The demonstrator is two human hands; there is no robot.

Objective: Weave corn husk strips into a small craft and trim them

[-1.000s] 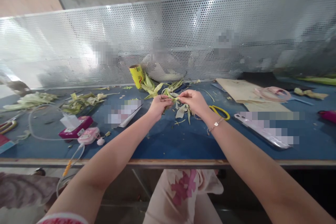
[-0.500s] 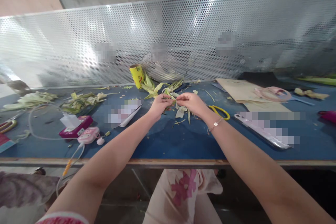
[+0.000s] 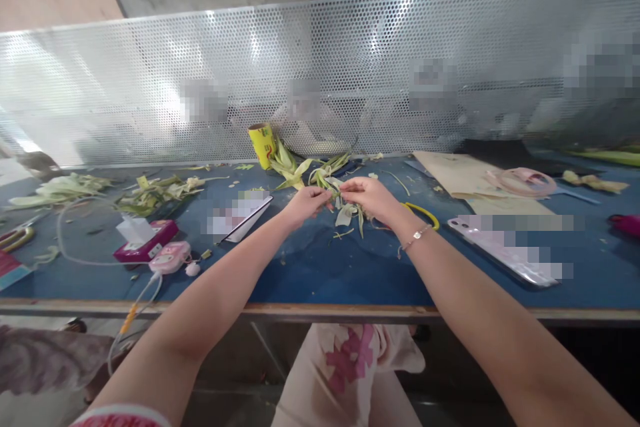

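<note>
My left hand [image 3: 307, 203] and my right hand [image 3: 369, 197] meet over the middle of the table, a small gap between their fingertips. Each has thumb and fingers pinched together on a thin, pale green corn husk strip [image 3: 337, 202], partly hidden by the fingers. Just below my right hand lie loose husk scraps [image 3: 346, 215] and a small shred. Behind the hands, green corn husks [image 3: 286, 167] lean beside a yellow can-like tube [image 3: 262, 147]. Right by my right wrist, yellow-handled scissors [image 3: 424, 213] are partly covered.
A perforated metal panel [image 3: 340, 67] closes off the blue table's [image 3: 320, 267] back. On the left are a magenta power strip [image 3: 147, 243], a pink charger case [image 3: 170, 257], cables, and husk piles [image 3: 160, 197]. A phone [image 3: 500, 250] and brown cardboard [image 3: 460, 173] lie on the right.
My left fingers have curled in closer and drawn slightly back from the right ones. My right hand stays nearly in place, still pinching.
</note>
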